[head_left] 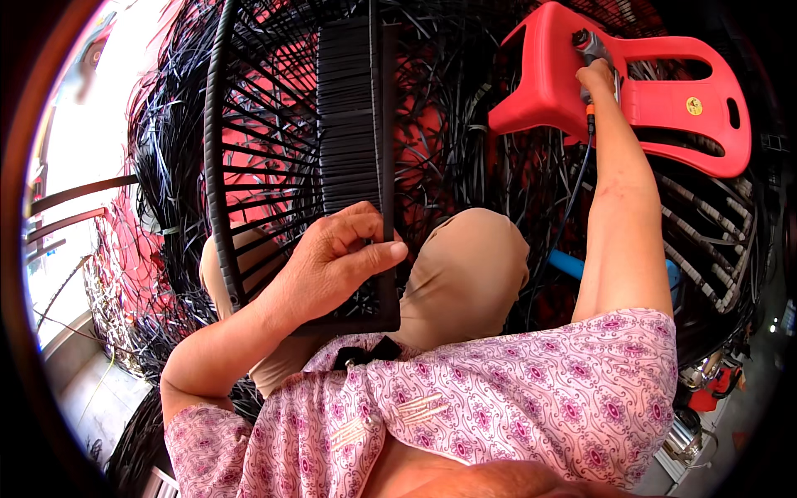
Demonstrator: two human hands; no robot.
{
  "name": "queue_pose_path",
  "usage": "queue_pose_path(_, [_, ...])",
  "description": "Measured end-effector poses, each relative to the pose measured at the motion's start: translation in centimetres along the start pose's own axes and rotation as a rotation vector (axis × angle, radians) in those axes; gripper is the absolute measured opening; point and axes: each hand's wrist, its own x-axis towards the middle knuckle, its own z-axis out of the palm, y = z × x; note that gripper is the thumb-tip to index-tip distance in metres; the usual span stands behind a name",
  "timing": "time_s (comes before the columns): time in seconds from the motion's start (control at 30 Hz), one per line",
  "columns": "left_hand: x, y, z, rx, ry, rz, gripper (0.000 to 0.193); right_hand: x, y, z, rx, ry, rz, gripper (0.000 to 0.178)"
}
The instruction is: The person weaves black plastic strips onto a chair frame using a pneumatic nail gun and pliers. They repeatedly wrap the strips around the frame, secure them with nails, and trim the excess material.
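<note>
A black frame [217, 108], partly woven with flat strips, stands upright between my knees. Its dense woven panel [347, 116] runs up the middle, with spaced strips fanning out to the left. My left hand [344, 253] is curled over the frame's right-hand bar, thumb lying across it. At the upper right, my right arm stretches out to a red plastic chair [548, 70]. There my right hand [596, 77] grips a grey and black hand tool [588, 46], with an orange fitting and a dark cord or hose trailing down from it. The fingers are partly hidden.
Tangled black strips [170, 108] lie in heaps on the left and around the frame. A blue tube-like thing [567, 264] shows beside my right forearm. Another woven piece [706, 241] sits below the chair. Metal and red items [706, 390] are at the lower right.
</note>
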Motion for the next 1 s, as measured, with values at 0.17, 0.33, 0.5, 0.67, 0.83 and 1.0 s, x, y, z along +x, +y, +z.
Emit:
queue_pose_path(0.17, [0.4, -0.3, -0.1, 0.066, 0.055, 0.095, 0.025, 0.7, 5.2, -1.8, 0.238, 0.184, -0.283, 0.071])
queue_pose_path(0.33, [0.7, -0.7, -0.7, 0.209, 0.080, 0.162, 0.039, -13.9, 3.9, -11.2, 1.032, -0.132, -0.622, 0.036])
queue_pose_path(0.5, [4.6, -2.4, -2.6, 0.009, 0.092, 0.340, 0.040, -34.8, 7.2, -22.2, 1.313, -0.272, -0.431, 0.028])
queue_pose_path(0.67, [-4.2, 0.7, -4.1, 0.598, 0.315, 0.515, 0.043, -54.0, 5.5, -23.4, 1.194, -0.454, -0.307, 0.024])
queue_pose_path(0.83, [-10.6, -3.8, -4.8, 0.986, 0.454, 0.661, 0.052, -62.1, 3.8, -20.5, 1.142, -0.614, -0.253, 0.024])
queue_pose_path(1.0, [-11.9, -7.1, -5.7, 1.208, 0.581, 0.805, 0.048, -62.0, 2.5, -18.9, 1.069, -0.691, -0.242, 0.020])
